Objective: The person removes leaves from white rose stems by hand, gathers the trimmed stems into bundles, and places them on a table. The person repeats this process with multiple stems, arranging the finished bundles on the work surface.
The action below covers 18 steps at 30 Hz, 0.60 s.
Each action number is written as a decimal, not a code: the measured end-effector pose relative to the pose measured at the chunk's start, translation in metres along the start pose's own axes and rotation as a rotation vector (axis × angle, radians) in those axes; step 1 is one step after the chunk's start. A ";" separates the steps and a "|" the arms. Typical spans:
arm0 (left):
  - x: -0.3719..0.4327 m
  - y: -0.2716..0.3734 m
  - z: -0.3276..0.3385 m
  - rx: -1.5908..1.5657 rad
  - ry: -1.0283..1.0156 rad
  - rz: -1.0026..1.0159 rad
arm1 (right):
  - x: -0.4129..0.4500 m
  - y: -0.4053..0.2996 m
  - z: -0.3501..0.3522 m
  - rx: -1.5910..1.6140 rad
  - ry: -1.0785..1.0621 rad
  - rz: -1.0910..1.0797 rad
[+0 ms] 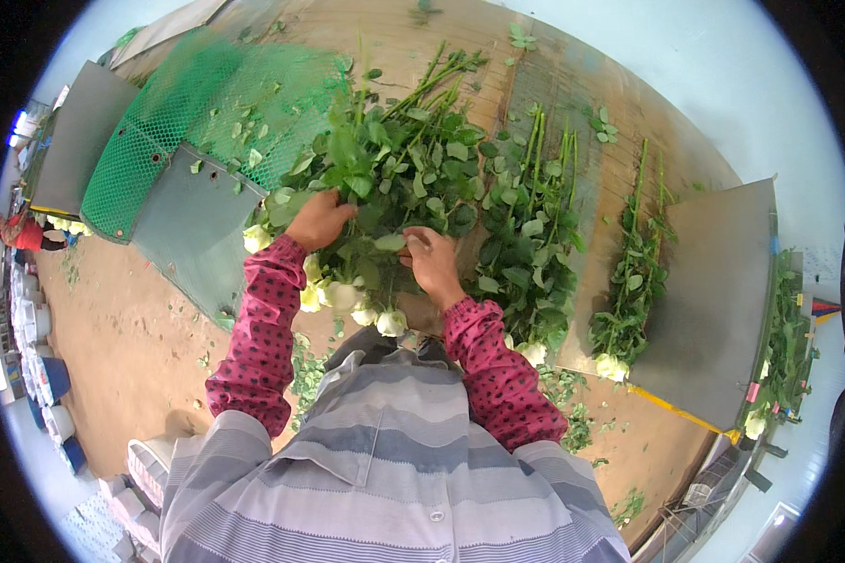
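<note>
Before me lies a heap of leafy cut roses (422, 162), their stem ends pointing away and several pale cream blooms (392, 322) at the near edge. At its left side, my left hand (322, 220) is closed around a rose stem among the leaves; its fingertips are partly hidden. The foliage just beyond that hand is motion-blurred. My right hand (431, 264) is at the near part of the heap, fingers curled beside a rose leaf (390, 243). Whether it pinches that leaf cannot be made out. A second group of roses (528, 239) lies right of my right hand.
A smaller rose bunch (634, 281) lies farther right, beside a grey upright panel (711, 302). Green plastic mesh (260, 105) covers the table's left part, with a grey sheet (190, 225) nearer me. Buckets (53, 376) line the left. Another person (24, 232) is at far left.
</note>
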<state>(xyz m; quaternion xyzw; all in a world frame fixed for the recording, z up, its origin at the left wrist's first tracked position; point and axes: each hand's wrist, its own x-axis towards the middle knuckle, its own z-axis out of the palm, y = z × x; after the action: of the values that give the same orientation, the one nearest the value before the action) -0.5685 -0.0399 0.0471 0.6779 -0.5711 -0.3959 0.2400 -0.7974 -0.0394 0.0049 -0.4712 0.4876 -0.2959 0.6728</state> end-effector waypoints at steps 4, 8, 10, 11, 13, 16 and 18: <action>-0.011 -0.015 0.023 0.315 0.003 -0.033 | 0.014 0.000 0.025 0.165 -0.058 0.151; -0.011 0.000 0.037 0.281 -0.012 -0.047 | 0.028 0.011 0.038 -0.029 -0.077 0.000; -0.009 -0.002 0.032 0.157 0.023 -0.031 | 0.025 -0.002 0.041 -0.057 -0.053 -0.012; -0.009 -0.005 0.028 0.060 0.009 0.003 | 0.021 -0.010 0.041 -0.051 -0.047 -0.027; -0.013 -0.005 0.020 -0.125 -0.024 0.070 | 0.014 -0.020 0.037 -0.028 -0.034 -0.055; -0.015 0.003 0.019 -0.373 -0.137 -0.024 | 0.002 -0.042 0.034 0.047 -0.047 -0.028; -0.022 0.022 0.019 -0.334 -0.100 -0.049 | -0.003 -0.054 0.032 0.035 -0.053 -0.029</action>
<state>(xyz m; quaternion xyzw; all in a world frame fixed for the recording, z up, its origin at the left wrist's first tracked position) -0.5978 -0.0208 0.0589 0.6220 -0.4917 -0.5241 0.3109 -0.7652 -0.0463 0.0583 -0.4741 0.4573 -0.3014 0.6894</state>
